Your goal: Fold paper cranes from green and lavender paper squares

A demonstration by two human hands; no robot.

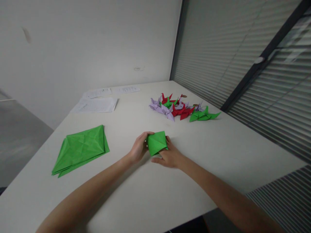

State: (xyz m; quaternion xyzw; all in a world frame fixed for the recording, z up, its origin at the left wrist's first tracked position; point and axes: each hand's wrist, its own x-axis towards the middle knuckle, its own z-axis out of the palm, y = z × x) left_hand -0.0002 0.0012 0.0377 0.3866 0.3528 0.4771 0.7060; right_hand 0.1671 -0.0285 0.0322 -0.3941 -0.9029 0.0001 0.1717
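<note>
A small folded square of green paper (156,142) rests on the white table (218,152) in front of me. My left hand (139,148) grips its left edge with curled fingers. My right hand (168,157) holds its lower right side, thumb on the paper. Both hands are closed on the same piece.
A stack of creased green paper sheets (81,149) lies to the left. A pile of folded paper cranes in purple, red and green (181,109) sits further back on the right. White printed sheets (97,104) lie at the far end near the wall. Window blinds (243,58) run along the right.
</note>
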